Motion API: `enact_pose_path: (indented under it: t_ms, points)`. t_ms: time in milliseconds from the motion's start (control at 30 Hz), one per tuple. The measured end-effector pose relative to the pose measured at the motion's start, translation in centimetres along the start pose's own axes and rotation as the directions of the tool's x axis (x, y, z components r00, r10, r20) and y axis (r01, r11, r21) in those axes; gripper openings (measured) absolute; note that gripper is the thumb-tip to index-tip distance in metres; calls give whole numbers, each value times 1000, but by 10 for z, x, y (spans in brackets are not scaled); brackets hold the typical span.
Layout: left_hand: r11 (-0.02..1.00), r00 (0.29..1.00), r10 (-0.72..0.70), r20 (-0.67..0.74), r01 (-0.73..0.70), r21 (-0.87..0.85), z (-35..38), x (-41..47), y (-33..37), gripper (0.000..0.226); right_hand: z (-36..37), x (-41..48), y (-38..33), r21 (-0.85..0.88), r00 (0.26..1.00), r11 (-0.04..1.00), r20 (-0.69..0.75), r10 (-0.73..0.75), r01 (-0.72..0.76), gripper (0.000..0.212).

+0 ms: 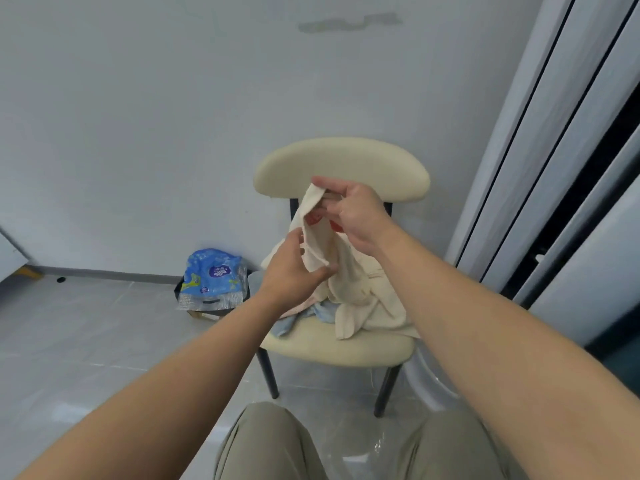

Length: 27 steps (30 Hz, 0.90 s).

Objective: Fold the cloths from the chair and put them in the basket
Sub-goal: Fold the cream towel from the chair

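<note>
Fingers (333, 202) of the right hand (356, 213) are pinched together on the top edge of a soft cream fabric cloth (317, 237), holding it up in front of the backrest. The left hand (294, 268) clamps thumb and fingers on the same cloth lower down. Its tail hangs into the pile of cream cloths (367, 303) on the seat of the cream padded chair with dark legs (341, 168). A pale blue cloth (323, 311) and a scrap of pink cloth (306, 304) peek out beneath.

The danger, I'd say, is that the hanging end looks caught up with the pile. A quick pull could drag the others over the seat's front edge onto the grey tiled floor (86, 323). Both grips are on bunched fabric rather than clean corners, so the fold may come out crooked.

No basket shows clearly. A dark container (177, 289) under the blue plastic pack (213, 271) by the wall might be it, but I can't tell.

The pack carries a white oval logo, too blurred to read. The held cloth shows red print with no legible letters.
</note>
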<state>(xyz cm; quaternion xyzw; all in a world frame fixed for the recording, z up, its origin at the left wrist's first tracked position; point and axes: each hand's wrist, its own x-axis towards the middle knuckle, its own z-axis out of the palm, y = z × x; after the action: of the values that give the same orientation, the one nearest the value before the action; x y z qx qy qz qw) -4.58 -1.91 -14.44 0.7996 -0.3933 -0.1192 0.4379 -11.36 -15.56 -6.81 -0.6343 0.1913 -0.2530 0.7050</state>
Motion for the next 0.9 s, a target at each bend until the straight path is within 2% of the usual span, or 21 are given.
enact_pose_path:
  t_ms: [100,133,267,433,533,733,900]
  points:
    - [998,999,-22,-36,24,59,-1,7,18,24,-9,-2,-3,3,1000,1000,-14,-15,16,48]
    - [997,997,-54,-59,57,57,-1,11,21,18,-12,-2,-3,0,1000,1000,-19,-18,18,47]
    - [985,981,-167,-101,161,-65,-12,22,31,21,-27,-2,-1,-93,996,995,-82,-27,20,47]
    - [960,963,-221,-154,187,-209,-26,32,50,26,-40,1,11,-339,990,940,-141,-15,-34,50]
    - [972,969,-159,-187,121,-201,-33,41,57,27,-40,2,16,-438,991,898,-135,-14,-47,53]
    - [999,952,10,-306,-25,-44,-51,53,82,32,-29,-3,4,-479,998,877,-22,-51,35,64]
    - [983,921,166,-353,-184,-18,-61,51,108,36,-25,5,6,-550,993,835,85,80,-20,88]
